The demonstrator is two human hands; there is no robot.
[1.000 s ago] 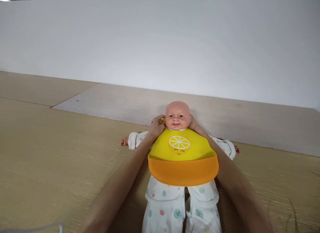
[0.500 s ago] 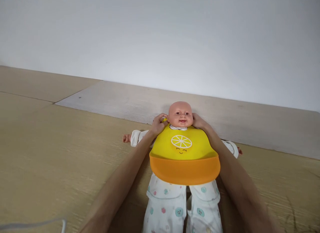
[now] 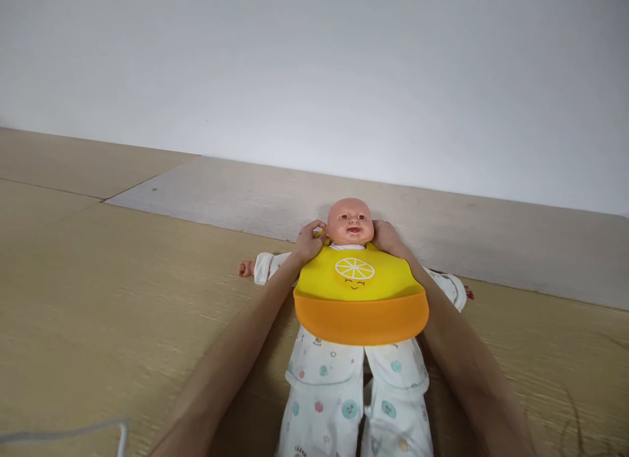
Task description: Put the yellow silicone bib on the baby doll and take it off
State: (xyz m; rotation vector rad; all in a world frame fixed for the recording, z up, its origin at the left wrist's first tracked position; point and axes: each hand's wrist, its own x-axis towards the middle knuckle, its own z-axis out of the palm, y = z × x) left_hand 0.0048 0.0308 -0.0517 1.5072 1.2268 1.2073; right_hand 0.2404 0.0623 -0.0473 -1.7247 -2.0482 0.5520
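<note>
Silicone bib (image 3: 354, 283) lies on the chest of a baby doll (image 3: 350, 222), which lies on its back on a wood-grain table (image 3: 98, 300), with its head at 12 o'clock of the bib. The bib is yellow with a white lemon slice print (image 3: 354, 268), and its lower edge is a wide orange catch pocket (image 3: 361, 321).

Left hand (image 3: 310, 242) is at 11 o'clock of the bib, just beside the doll's cheek. Its fingers are curled closed and seem to pinch the thin yellow neck strap (image 3: 321, 234), of which only a small end shows. Right hand (image 3: 386, 237) is at 1 o'clock, against the other side of the neck. Its fingers go behind the head, so one cannot tell if it has hold of anything.

The bib looks light and bendy, so the strap ends close to the neck seem a better place to take hold than the soft pocket. The doll's head looks firm, and its body in a white dotted romper (image 3: 324, 391) looks soft. A grey panel (image 3: 221, 208) and a white wall (image 3: 314, 84) are at 12 o'clock of the view, and a thin pale cable (image 3: 63, 436) is at 7 o'clock.
</note>
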